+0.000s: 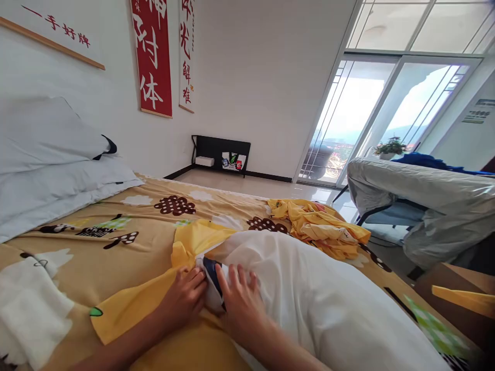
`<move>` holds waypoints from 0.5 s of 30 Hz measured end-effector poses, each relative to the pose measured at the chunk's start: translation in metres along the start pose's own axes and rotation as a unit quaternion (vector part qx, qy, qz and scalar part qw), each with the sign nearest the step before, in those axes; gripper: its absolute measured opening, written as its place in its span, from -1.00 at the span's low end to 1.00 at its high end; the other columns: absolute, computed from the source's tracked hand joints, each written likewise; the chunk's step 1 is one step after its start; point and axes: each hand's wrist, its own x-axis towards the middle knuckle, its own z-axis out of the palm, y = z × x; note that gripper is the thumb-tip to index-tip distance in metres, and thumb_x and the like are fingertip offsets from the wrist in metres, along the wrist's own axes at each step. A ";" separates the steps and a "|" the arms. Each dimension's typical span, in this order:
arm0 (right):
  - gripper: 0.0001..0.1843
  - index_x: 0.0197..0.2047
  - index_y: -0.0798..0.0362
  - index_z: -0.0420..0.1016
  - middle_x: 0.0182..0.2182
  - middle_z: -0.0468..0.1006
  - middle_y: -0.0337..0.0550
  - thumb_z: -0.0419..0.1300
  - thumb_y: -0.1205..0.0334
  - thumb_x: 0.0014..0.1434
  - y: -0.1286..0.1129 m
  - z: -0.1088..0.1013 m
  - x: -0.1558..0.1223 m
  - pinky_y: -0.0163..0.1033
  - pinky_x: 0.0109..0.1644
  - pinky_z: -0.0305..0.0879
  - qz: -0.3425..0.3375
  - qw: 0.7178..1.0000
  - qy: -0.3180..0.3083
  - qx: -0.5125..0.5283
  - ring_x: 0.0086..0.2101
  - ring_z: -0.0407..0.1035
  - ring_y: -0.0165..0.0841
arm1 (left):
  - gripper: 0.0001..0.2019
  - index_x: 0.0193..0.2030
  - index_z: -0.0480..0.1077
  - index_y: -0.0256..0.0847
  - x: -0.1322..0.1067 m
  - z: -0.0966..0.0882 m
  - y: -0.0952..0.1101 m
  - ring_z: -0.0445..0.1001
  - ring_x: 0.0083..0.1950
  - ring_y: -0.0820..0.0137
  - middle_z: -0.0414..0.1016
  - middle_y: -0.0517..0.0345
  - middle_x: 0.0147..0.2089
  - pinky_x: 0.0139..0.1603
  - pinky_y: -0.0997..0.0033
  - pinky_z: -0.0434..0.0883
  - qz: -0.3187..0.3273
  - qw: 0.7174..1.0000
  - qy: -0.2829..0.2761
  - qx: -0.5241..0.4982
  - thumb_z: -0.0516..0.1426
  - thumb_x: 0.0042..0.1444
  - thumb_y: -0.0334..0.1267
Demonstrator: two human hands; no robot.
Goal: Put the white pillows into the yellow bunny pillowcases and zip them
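A white pillow [309, 293] lies across the bed in front of me, its near end partly inside a yellow pillowcase [127, 304]. My left hand [184, 299] is closed on the edge of the yellow pillowcase beside the pillow's corner. My right hand [240, 299] lies flat on the pillow's end, fingers stretched out, next to a dark blue tag [212, 269] at the pillow's corner.
The bed carries a tan cartoon-print sheet [116, 242]. Two white pillows [50, 159] are stacked at the left by the wall. A crumpled yellow cloth [317, 226] lies beyond the pillow. A silver-covered chair [425, 201] stands to the right, near a glass balcony door [371, 118].
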 end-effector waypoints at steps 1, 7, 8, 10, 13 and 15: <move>-0.24 0.39 0.01 0.03 0.12 0.39 0.19 0.12 0.23 0.14 0.008 -0.002 0.000 0.09 0.09 0.23 0.001 1.000 -0.009 0.009 0.07 0.32 0.04 | -0.84 -0.26 0.36 -0.22 0.000 0.000 0.006 0.39 -0.06 0.23 0.49 0.05 -0.19 -0.02 0.11 0.12 -0.006 1.000 -0.008 0.008 -0.03 0.16 -0.45; -0.33 0.31 -0.03 0.18 0.05 0.49 -0.01 0.12 0.31 0.11 0.057 -0.020 0.048 -0.19 0.01 0.26 -0.049 0.995 -0.056 0.068 0.00 0.40 -0.17 | -0.81 -0.31 0.41 -0.24 0.006 0.002 0.030 0.42 -0.13 0.22 0.49 0.02 -0.28 0.08 0.09 0.19 -0.009 0.979 -0.200 -0.021 0.04 0.23 -0.22; -0.34 0.30 -0.03 0.19 0.05 0.49 0.00 0.10 0.34 0.12 0.059 -0.022 0.056 -0.17 0.00 0.26 -0.049 0.995 -0.054 0.066 0.00 0.39 -0.15 | -0.78 -0.27 0.43 -0.24 0.009 0.002 0.029 0.43 -0.13 0.20 0.51 0.00 -0.26 0.12 0.04 0.18 -0.021 0.971 -0.238 -0.026 0.04 0.24 -0.17; -0.37 0.29 -0.04 0.21 0.04 0.48 0.03 0.04 0.39 0.14 0.056 -0.025 0.066 -0.13 -0.02 0.26 -0.054 0.995 -0.048 0.065 -0.02 0.40 -0.13 | -0.73 -0.29 0.45 -0.23 0.016 -0.003 0.025 0.45 -0.21 0.20 0.53 -0.01 -0.30 0.12 0.01 0.18 -0.040 0.953 -0.296 -0.048 0.05 0.24 -0.10; -0.41 0.28 -0.04 0.22 0.03 0.48 0.05 0.00 0.41 0.19 0.040 -0.020 0.062 -0.13 -0.04 0.26 -0.086 0.992 -0.045 0.076 -0.04 0.41 -0.14 | -0.68 -0.52 0.41 -0.19 0.033 -0.025 0.016 0.40 -0.37 0.26 0.47 0.05 -0.49 0.01 0.12 0.24 -0.057 0.941 -0.316 -0.110 0.12 0.15 -0.06; -0.49 0.22 -0.06 0.31 -0.01 0.52 -0.02 0.08 0.35 0.20 0.027 -0.011 0.052 -0.17 -0.04 0.27 -0.137 0.984 -0.061 0.098 -0.06 0.41 -0.18 | -0.64 -0.60 0.35 -0.18 0.048 -0.046 0.013 0.34 -0.43 0.32 0.41 0.10 -0.57 -0.06 0.19 0.25 -0.065 0.941 -0.299 -0.143 0.13 0.13 -0.04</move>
